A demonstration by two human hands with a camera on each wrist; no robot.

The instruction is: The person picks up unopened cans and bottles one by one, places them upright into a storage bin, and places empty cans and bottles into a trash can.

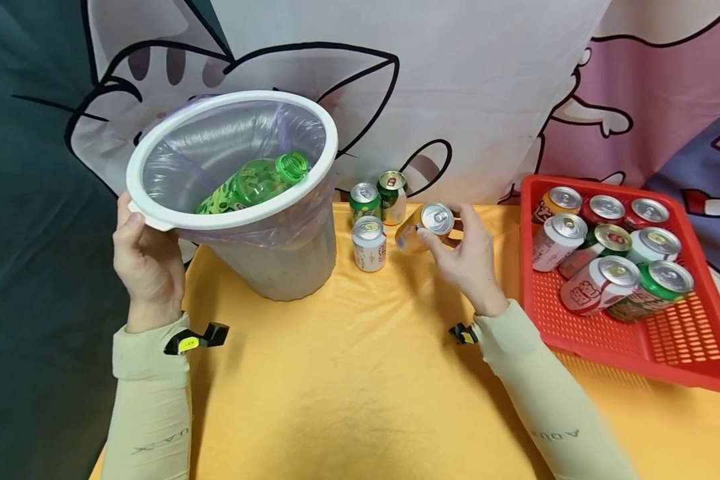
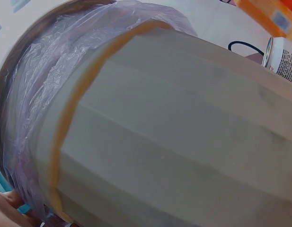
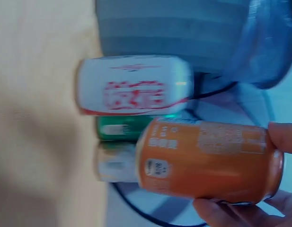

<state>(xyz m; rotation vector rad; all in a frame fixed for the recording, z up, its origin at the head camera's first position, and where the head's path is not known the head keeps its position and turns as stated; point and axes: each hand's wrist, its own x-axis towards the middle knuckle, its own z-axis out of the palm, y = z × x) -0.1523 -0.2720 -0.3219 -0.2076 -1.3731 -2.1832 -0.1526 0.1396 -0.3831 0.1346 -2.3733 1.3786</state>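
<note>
My left hand (image 1: 150,270) grips the white rim (image 1: 234,219) of a grey trash bin (image 1: 276,263), which leans toward me and is lined with a thin purple bag (image 1: 216,140). Inside lies a green plastic bottle (image 1: 258,183), its uncapped neck pointing up and right. In my right hand (image 1: 471,263) an orange drink can (image 1: 413,235) is pinched near its top and tilted; the right wrist view shows its printed side. Just left of it stand a white can (image 1: 369,248), a green can (image 1: 364,203) and a dark green can with a gold lid (image 1: 391,200).
At the right, a red plastic basket (image 1: 612,350) holds several drink cans, some of them leaning. A yellow cloth (image 1: 348,393) covers the table. Behind it hangs a curtain (image 1: 486,100) with cartoon prints, close to the bin and the standing cans.
</note>
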